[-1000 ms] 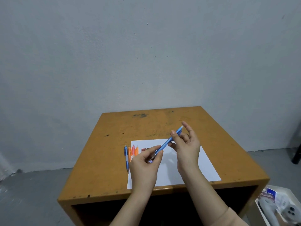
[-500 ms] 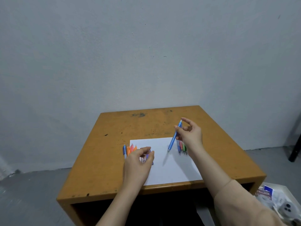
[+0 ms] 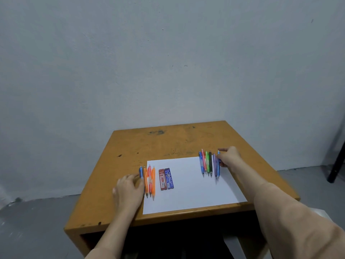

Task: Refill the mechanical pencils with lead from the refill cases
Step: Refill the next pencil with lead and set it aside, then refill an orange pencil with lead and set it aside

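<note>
1. A row of mechanical pencils (image 3: 207, 163) lies right of centre in the frame, at the upper right corner of a sheet of white paper (image 3: 188, 191). They lie side by side with their tips toward the viewer: blue, pink, green, black and purple.
2. At the right end of that row lies a blue pencil (image 3: 218, 168). The right hand (image 3: 229, 157) reaches in from the lower right, and its fingertips touch the pencil's upper half. I cannot tell whether they pinch it or only rest against it.
3. A second row of mechanical pencils (image 3: 150, 181) lies at the paper's left edge. It has several orange ones, a pink one and, outermost on the left, a blue-barrelled pencil (image 3: 141, 171).
4. The left hand (image 3: 128, 190) lies palm down on the wood with its fingers loosely extended, grasping nothing. Its fingertips are at the blue-barrelled pencil and it hides that pencil's lower part.
5. Just right of this row, on the paper, a red refill case (image 3: 162, 180) and a blue refill case (image 3: 169, 178) lie touching, side by side.
6. The paper rests on a scuffed wooden table (image 3: 168, 141).
7. A grey wall (image 3: 168, 62) fills the upper frame.
</note>
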Demonstrator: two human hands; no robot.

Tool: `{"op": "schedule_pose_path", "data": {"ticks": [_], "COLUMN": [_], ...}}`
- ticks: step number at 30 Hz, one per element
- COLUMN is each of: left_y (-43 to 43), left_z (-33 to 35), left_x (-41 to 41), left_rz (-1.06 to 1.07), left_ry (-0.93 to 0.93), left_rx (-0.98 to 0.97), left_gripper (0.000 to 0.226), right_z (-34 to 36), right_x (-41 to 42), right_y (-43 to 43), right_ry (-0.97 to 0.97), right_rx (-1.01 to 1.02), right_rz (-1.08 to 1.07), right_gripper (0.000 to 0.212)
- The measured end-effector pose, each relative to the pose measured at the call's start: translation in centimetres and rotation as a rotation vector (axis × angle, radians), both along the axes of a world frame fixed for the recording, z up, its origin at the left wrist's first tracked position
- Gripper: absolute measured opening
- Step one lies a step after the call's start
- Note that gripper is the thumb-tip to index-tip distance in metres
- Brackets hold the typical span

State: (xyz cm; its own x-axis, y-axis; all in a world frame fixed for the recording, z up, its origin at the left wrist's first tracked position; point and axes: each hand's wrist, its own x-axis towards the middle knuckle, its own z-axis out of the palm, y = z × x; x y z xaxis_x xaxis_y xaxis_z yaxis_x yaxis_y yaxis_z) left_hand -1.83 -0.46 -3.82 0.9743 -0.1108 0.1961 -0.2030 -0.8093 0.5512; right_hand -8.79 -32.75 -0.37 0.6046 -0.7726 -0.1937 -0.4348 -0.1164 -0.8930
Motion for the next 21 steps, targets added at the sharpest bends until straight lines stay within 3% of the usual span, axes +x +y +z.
{"op": "schedule_pose_path", "data": {"ticks": [8, 21], "left_y": [1.1, 0.8], "left_z": [-1.4, -1.4], "left_x": [1.4, 1.6], "left_rz": [0.011, -0.013], "left_ry": [0.019, 0.069], "left_rx": [0.061, 0.136], "left_gripper": [0.04, 0.046], "right_z": [-0.9, -1.9], "right_x": [0.1, 0.8], "right_y": [-0.5, -0.2], "right_ry": [0.151, 0.133], "right_rx": [-0.137, -0.165], "right_rz": [0.027, -0.008], "right_gripper": [0.036, 0.02]}}
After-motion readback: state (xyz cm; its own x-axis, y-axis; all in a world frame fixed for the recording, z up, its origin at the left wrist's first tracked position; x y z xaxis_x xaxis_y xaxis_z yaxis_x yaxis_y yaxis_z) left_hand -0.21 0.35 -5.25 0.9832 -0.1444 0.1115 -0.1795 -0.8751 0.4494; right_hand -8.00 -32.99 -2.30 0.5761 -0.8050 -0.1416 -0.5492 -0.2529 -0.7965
